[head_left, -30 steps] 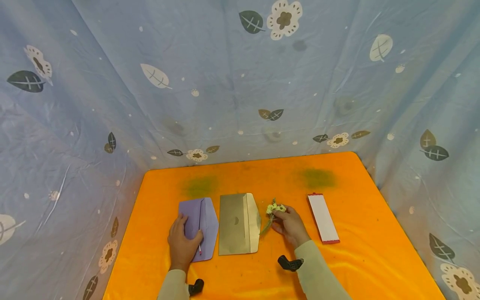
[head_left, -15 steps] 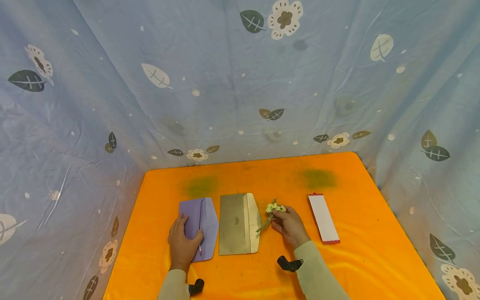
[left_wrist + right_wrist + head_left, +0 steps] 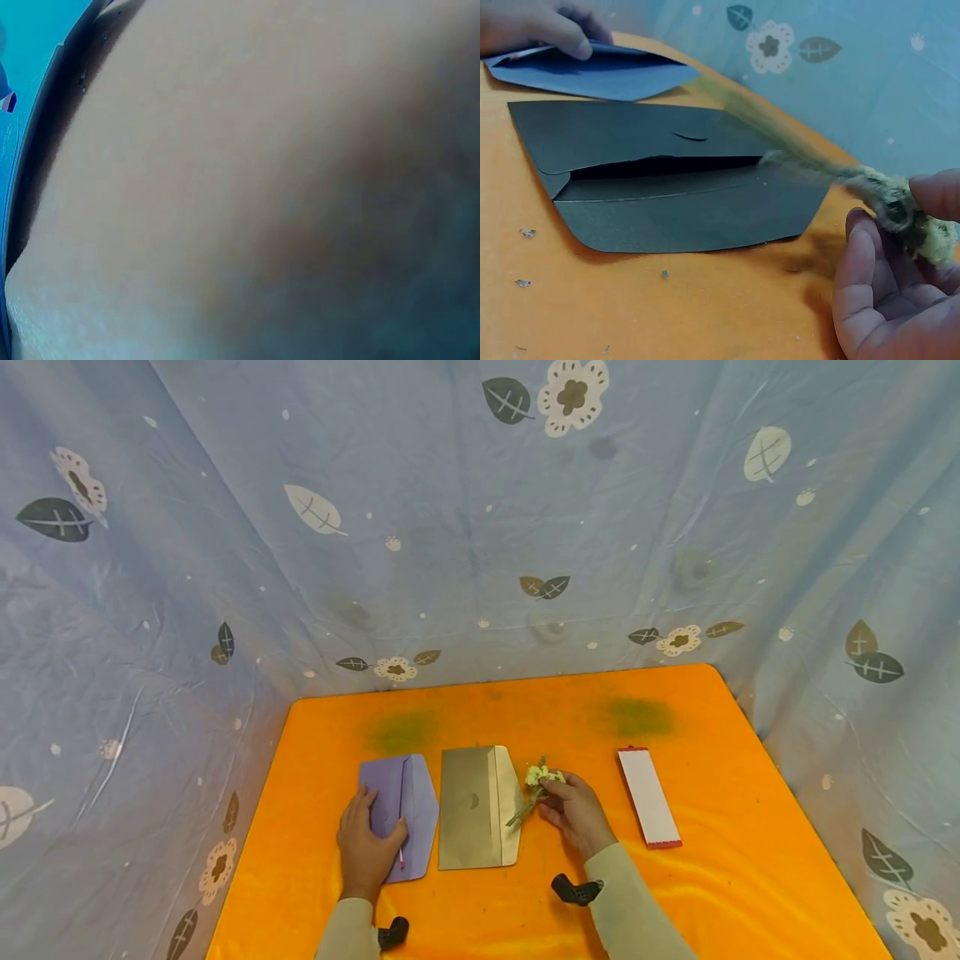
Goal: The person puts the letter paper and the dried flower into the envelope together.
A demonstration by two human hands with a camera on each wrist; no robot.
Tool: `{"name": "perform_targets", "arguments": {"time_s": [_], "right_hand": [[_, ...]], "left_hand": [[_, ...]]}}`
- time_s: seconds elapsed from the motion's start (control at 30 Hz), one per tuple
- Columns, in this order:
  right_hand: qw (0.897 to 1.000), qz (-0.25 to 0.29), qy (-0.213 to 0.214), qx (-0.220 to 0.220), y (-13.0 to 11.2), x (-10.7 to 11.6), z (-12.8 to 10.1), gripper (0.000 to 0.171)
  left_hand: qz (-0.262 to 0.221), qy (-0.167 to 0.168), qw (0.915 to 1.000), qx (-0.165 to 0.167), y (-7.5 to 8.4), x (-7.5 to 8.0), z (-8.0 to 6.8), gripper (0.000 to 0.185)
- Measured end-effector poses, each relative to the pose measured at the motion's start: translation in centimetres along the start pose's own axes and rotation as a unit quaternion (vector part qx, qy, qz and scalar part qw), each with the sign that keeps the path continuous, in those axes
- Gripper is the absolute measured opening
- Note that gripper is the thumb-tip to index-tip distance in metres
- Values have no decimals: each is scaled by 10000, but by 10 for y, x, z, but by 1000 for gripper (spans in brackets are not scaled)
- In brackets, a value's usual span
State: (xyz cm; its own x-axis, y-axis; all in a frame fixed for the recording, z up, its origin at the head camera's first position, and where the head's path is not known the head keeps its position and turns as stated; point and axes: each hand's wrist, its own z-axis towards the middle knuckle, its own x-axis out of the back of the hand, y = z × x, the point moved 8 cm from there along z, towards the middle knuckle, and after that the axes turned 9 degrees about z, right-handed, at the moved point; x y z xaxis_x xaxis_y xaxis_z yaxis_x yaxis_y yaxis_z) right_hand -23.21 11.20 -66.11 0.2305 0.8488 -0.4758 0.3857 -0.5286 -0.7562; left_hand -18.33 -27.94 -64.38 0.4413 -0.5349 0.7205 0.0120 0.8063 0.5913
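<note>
1. The desk (image 3: 708, 777) is covered in bright orange cloth, softly creased toward the near right.
2. Two blurry greenish patches (image 3: 637, 717) discolour the cloth near the far edge, one on each side; the right wrist view also shows small crumbs (image 3: 526, 234) close to the envelopes.
3. Pale blue curtains (image 3: 420, 502), printed with leaves and flowers, enclose the desk on the left, back and right.
4. The person's left hand (image 3: 367, 852) lies on a purple envelope (image 3: 422, 827), fingers spread and thumb apart. A thin white stick (image 3: 401, 857) with a pink end shows below the thumb.
5. A gold envelope (image 3: 467, 810) lies just beside it, flap unfolded to the right.
6. The right hand (image 3: 579, 812) pinches a yellow flower sprig (image 3: 535, 777), its stem over the gold flap; whether they touch cannot be told.
7. Farther right, a white strip (image 3: 649, 797) with red ends lies aslant.
8. Both sleeves (image 3: 633, 906) are pale, with black devices (image 3: 576, 890) at the wrists.
</note>
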Motion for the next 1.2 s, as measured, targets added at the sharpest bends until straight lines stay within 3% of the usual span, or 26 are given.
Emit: {"name": "perform_targets", "arguments": {"time_s": [0.43,1.2], "right_hand": [[9996,247,-99,9,4,-9,-1,30],[9990,234,-358,119,9,-29,-6,41]], "left_hand": [[14,23,10000,-48,0,0,0,72],[19,108,9998,-148,2,2,0,72]]}}
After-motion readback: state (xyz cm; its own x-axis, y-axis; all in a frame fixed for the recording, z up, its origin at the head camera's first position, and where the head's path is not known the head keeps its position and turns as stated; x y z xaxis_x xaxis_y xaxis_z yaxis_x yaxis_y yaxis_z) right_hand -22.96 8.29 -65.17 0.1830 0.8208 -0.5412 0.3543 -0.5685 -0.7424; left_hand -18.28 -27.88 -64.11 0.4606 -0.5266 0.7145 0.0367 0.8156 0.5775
